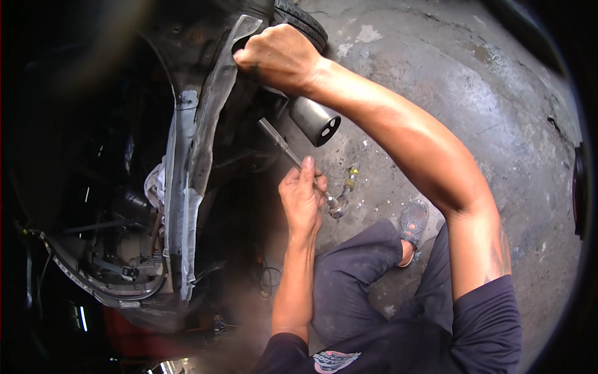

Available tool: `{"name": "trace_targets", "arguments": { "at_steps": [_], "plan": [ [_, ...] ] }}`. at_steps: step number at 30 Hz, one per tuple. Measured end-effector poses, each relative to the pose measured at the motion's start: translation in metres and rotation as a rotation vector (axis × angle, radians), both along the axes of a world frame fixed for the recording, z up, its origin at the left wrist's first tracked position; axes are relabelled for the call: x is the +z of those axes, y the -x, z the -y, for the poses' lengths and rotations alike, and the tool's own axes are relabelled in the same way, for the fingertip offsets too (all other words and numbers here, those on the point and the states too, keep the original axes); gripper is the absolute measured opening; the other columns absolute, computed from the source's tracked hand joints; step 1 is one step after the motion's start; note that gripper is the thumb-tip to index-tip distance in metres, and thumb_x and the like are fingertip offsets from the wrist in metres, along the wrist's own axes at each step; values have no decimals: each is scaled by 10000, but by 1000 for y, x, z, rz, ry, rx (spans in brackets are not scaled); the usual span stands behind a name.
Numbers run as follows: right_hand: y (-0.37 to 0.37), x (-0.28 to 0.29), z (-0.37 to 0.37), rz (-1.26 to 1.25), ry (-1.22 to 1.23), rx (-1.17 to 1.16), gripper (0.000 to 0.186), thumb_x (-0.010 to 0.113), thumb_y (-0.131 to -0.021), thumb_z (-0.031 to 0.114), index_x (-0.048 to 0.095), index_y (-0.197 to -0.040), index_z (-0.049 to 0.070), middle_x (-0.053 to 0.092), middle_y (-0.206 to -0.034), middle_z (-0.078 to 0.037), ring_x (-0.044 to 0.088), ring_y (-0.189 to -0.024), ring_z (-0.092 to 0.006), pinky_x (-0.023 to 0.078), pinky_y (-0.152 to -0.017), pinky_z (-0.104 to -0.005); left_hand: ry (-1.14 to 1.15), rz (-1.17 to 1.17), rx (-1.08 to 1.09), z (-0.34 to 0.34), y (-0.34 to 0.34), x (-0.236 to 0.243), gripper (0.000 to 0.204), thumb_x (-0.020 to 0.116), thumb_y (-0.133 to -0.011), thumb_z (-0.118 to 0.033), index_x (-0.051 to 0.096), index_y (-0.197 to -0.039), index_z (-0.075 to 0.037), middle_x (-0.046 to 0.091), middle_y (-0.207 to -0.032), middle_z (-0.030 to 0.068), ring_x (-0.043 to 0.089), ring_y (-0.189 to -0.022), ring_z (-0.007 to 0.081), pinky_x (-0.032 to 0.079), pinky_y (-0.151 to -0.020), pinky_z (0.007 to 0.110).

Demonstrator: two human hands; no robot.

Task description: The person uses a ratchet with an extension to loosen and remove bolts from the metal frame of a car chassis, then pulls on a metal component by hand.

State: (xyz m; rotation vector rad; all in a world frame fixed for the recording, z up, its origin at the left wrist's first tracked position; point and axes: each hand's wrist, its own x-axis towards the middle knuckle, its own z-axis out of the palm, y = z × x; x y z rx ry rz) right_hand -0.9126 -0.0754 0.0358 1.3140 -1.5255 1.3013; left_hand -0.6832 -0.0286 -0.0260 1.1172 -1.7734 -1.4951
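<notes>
Stained, cracked grey concrete floor (473, 93) fills the right of the view, with the dark stripped underside of a car taking the left (much of it lost in shadow). The right hand (280, 57) reaches up and away, its fingers curled tight over the edge of a bare grey body panel (205, 118) that runs down from those fingers toward the lower left; the fingertips are hidden behind the panel. Just beyond the knuckles sits a black tyre (303, 20), and just below the wrist a metal exhaust tip (314, 120) points its dark oval mouth toward the floor. The left hand (302, 199) is closed around a ratchet wrench (333, 202), fingers wrapped over the handle with the thumb laid straight up along it; a long extension bar (277, 140) rises from above the thumb tip into the dark gap under the panel, ending not far under the right hand, and what it meets there cannot be made out. The ratchet's head pokes out to the right of the left fingers, and a yellow-banded tool (352, 177) lies on the concrete just past it. Below the left forearm are dark trousers (349, 280) and a sandalled foot (412, 219) resting on the floor
</notes>
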Motion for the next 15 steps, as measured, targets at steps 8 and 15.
{"name": "trace_targets", "arguments": {
  "at_steps": [8, 15],
  "plan": [
    [3, -15, 9, -50, 69, 91, 97, 640, -798, 148, 579, -741, 98, 628, -613, -120, 691, -617, -313, 536, -525, -407, -18, -33, -6, 1, -5, 0, 378, 647, -993, -396, 576, -843, -56, 550, -607, 41, 361, -418, 29, 248, -383, 194],
    [-5, -8, 6, 117, 101, -31, 84, 645, -793, 143, 631, -711, 131, 605, -581, -121, 679, -581, -314, 536, -518, -420, -16, -43, -22, 4, -8, 0, 364, 649, -993, -385, 579, -848, -59, 554, -605, 47, 366, -421, 30, 244, -383, 190]
  ]
}}
